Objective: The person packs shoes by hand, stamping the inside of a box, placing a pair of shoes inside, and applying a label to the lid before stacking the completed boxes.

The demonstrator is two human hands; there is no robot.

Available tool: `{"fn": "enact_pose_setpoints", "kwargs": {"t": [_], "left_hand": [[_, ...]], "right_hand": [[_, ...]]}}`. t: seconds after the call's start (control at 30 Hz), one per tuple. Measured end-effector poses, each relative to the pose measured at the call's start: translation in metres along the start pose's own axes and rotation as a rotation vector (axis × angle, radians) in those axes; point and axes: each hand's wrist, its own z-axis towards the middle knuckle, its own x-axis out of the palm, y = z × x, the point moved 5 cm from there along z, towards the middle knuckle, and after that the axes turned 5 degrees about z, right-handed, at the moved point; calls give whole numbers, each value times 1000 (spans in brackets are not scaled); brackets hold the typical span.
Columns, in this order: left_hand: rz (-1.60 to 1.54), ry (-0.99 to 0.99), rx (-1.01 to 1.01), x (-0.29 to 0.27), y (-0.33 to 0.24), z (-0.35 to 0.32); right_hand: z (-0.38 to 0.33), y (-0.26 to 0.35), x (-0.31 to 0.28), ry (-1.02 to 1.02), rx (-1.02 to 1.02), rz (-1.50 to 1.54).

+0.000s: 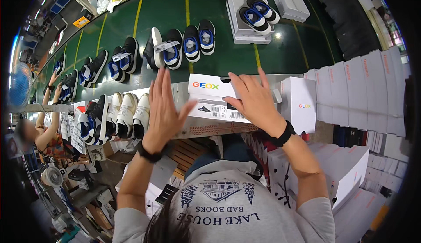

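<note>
Right hand (252, 98) is broadly open, its fingers spread over a white rectangular cardboard shoe box (210, 87), with the thumb lying across the box's labelled near side; it seems to rest on the cardboard, though how firmly it presses cannot be told. The left hand (164, 113) has hold of nothing: its fingers stretch out straight, its thumb spreads toward the box's left end, and whether that thumb touches is unclear.

The box sits on a pale narrow ledge (178, 90) along the near edge of the long green worktop (164, 8) with yellow cross-lines. Just beyond its left end stand black low-cut sneakers with white soles and blue linings (191, 46); a tall white cardboard box (300, 107) is to its right.

The box should handle as light and fairly stiff, with smooth walls that could slide under dry fingertips and thin edges that would dent if squeezed hard. Its contents are hidden, so any added weight is uncertain. Flat palms against the two short ends, low on the walls, look like the safest hold; pinching only its upper edge risks bending it.
</note>
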Motion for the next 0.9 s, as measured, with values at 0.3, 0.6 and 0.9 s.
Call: {"fn": "enact_pose_setpoints", "kwargs": {"t": [0.3,0.6,0.9], "left_hand": [[-903,305,-131,44,1,-12],[-313,158,-52,-65,45,-41],[-161,-196,204,16,97,172]], "right_hand": [[18,-19,3,-95,78,-52],[-77,-102,34,-245,828,730],[-167,-27,168,-58,1317,1949]]}}
